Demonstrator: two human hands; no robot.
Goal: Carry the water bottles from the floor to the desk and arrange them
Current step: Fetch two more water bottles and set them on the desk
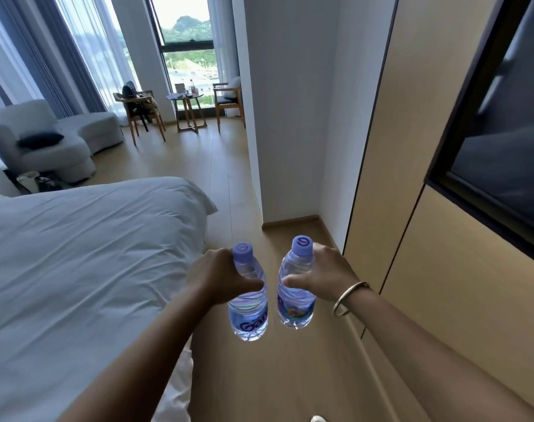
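Grip, left hand (217, 277): wrapped around the upper body of the left water bottle (249, 300), thumb across the front, purple cap clear above the fingers. Bottle upright, carried in the air above the floor.

Grip, right hand (319, 274): wrapped the same way around the right water bottle (296, 290), which tilts slightly toward its neighbour. A metal bangle (349, 298) sits on that wrist. The two bottles hang just beside each other, apart, with a narrow gap between them.

Below and around: wooden floor (259, 376), bare where I can see it; no further bottles show on it, though part of it is out of view. White bed (86, 269) close on the left. Pale wood wall panelling (412, 147) with a dark screen (509, 126) on the right.

Farther: white sofa (46, 138) at left; two wooden chairs and a small round table (188, 100) with a few items on it, by the window (188, 41).

Status, as I judge it: pick-up of this pair done; carry under way. No worktop is identifiable from here, unless the round table serves as one. Remaining: reach the worktop, set both bottles down, arrange them.
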